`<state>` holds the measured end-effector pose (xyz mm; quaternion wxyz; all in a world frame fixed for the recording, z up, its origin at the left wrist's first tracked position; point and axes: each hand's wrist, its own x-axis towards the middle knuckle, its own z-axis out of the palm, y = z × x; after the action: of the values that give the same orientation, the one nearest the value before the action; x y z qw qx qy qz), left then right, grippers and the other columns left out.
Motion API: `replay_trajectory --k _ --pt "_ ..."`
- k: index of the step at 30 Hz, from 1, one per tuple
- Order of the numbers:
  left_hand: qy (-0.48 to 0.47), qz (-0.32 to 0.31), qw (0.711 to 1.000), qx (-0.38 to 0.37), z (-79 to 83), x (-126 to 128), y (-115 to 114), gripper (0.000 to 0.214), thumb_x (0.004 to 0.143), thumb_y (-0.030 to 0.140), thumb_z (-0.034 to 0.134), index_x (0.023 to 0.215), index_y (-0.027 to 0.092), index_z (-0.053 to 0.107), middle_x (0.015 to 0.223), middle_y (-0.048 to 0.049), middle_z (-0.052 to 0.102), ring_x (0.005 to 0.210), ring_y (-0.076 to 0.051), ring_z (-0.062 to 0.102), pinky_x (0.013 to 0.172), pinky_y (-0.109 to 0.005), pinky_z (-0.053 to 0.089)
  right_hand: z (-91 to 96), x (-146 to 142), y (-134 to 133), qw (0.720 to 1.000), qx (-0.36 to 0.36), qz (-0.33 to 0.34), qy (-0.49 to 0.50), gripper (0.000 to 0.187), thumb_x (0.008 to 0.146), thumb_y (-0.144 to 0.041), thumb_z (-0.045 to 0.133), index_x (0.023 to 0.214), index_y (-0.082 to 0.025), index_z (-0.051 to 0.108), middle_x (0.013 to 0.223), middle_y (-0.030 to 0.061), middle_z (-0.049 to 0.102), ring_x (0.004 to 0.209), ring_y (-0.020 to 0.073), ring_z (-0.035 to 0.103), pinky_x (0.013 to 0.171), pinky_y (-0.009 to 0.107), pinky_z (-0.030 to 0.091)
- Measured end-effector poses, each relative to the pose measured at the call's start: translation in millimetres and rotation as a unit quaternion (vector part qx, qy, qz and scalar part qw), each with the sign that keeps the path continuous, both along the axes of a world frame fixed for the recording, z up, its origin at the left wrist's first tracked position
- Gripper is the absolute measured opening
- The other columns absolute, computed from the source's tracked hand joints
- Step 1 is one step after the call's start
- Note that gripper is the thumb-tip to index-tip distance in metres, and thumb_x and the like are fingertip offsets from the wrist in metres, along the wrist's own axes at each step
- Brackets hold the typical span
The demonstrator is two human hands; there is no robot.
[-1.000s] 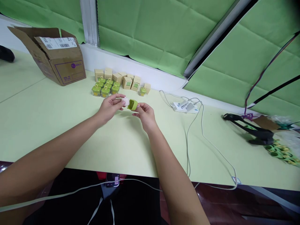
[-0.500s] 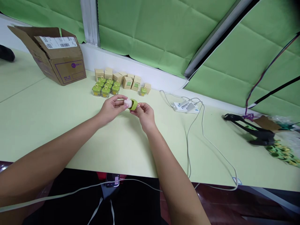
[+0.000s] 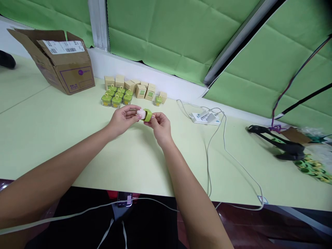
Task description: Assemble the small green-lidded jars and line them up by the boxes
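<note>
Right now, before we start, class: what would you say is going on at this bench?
A person is working at a pale green table. Their left hand holds a small pale piece against a green cap, which their right hand grips. Behind the hands stand small green-topped jars and little kraft boxes, near an opened cardboard carton.

Left forearm, right forearm bare; black garment, white drawstrings.

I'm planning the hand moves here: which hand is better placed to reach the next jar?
Left, probably. The left hand lies nearer the green-lidded jars, though it holds the white piece. The right hand, on the green cap, is farther away.
</note>
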<state>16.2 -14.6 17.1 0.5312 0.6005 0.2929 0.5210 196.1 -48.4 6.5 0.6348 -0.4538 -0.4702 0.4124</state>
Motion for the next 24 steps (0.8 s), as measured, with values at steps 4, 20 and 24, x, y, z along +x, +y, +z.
replay_trajectory --k 4,20,24 --pt "0.012 0.012 1.000 0.015 -0.3 1 0 0.057 0.068 0.048 0.093 0.112 0.016 0.075 0.116 -0.0126 0.079 0.111 -0.029 0.074 0.106 -0.046 0.058 -1.3 -2 0 1.000 -0.001 -0.003 0.001 0.046 0.076 -0.060 0.082 0.091 -0.022 0.061 0.085 -0.0012 0.071 0.078 0.0154 0.074 0.089 0.041 0.067" --pt "0.053 0.019 0.998 0.038 -5.4 1 -4 0.056 0.071 0.054 0.090 0.115 0.020 0.080 0.115 -0.0116 0.079 0.105 -0.029 0.075 0.099 -0.045 0.061 7.7 -11 -7 0.994 -0.074 -0.012 0.079 0.030 0.080 -0.043 0.082 0.086 -0.022 0.062 0.082 -0.0011 0.071 0.084 0.0183 0.075 0.093 0.043 0.068" --pt "0.061 0.015 0.997 0.033 -1.7 0 -4 0.058 0.071 0.056 0.089 0.115 0.019 0.080 0.111 -0.0112 0.080 0.103 -0.028 0.075 0.097 -0.045 0.062 16.1 -11 -13 0.990 -0.059 0.076 0.105 0.040 0.074 -0.043 0.087 0.101 -0.023 0.066 0.088 -0.0016 0.073 0.086 0.0178 0.075 0.101 0.047 0.065"
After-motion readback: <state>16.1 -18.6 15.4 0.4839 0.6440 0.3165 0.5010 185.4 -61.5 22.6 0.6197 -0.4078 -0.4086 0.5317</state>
